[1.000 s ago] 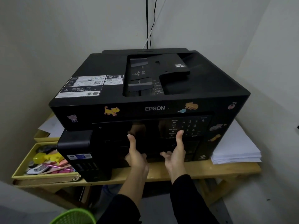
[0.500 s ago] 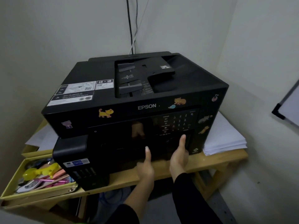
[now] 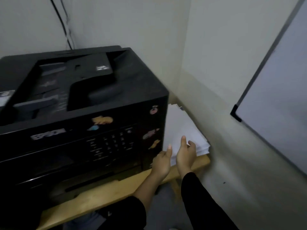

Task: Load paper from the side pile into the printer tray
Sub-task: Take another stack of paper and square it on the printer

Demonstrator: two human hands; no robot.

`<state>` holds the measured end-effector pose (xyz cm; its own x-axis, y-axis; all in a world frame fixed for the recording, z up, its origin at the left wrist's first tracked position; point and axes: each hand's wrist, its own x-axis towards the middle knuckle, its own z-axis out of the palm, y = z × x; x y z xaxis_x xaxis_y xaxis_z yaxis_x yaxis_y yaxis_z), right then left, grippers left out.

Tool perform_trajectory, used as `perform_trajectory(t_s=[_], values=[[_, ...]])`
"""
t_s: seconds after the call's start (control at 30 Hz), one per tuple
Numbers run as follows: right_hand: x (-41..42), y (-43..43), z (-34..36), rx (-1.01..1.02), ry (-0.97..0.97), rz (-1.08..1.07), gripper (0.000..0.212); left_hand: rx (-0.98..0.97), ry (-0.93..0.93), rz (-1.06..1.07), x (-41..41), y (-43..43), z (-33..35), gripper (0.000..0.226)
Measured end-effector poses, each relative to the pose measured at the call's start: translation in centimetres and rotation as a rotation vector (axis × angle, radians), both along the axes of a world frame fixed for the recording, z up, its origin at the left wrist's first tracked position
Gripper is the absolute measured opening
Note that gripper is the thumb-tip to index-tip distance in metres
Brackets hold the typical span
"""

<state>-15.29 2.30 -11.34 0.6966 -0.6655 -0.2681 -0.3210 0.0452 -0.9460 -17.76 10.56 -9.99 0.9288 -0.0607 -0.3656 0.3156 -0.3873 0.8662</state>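
A black Epson printer (image 3: pixel 79 103) with animal stickers fills the left of the view on a wooden table (image 3: pixel 103 195). Its paper tray (image 3: pixel 86 185) runs along the bottom front and looks closed. A pile of white paper (image 3: pixel 181 128) lies on the table to the printer's right, against the wall. My left hand (image 3: pixel 162 161) is at the pile's near left corner beside the printer, thumb up, fingers relaxed. My right hand (image 3: pixel 186 154) is at the pile's near edge, thumb over the top sheet, fingers spread. Neither hand plainly grips paper. The frame is motion-blurred.
The wall (image 3: pixel 224 80) stands close behind and right of the pile. A whiteboard (image 3: pixel 279 97) leans on the right wall. Black cables (image 3: pixel 66 30) run up the wall behind the printer. Floor shows below the table's right end.
The view has swung right. Both hands left the printer's front panel and moved right to the near edge of the paper pile.
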Motion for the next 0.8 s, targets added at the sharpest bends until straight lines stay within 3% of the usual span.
perform_trajectory(t_s=[0.17,0.3,0.4,0.5,0.6,0.8], values=[[5.0,-7.7,0.4,-0.253,0.123,0.108,0.049,0.086,-0.009,-0.014,5.5,-6.7,0.4,0.052],[8.4,-11.4,0.3,-0.53,0.401,0.342,0.047,0.326,-0.007,-0.033,9.4,-7.7,0.0,0.052],[10.2,-12.3,0.1,-0.545,0.574,0.531,0.05,0.628,0.055,-0.047,10.6,-7.9,-1.4,0.052],[11.2,-12.2,-0.3,-0.493,0.648,0.685,0.047,0.761,0.14,-0.056,10.8,-7.5,-2.5,0.047],[11.9,-11.2,-0.4,-0.499,0.658,0.698,0.038,0.802,0.157,-0.067,11.3,-7.2,-3.0,0.048],[12.5,-8.2,0.8,-0.756,0.581,0.554,0.038,0.819,0.186,-0.088,12.3,-7.0,-2.6,0.054]])
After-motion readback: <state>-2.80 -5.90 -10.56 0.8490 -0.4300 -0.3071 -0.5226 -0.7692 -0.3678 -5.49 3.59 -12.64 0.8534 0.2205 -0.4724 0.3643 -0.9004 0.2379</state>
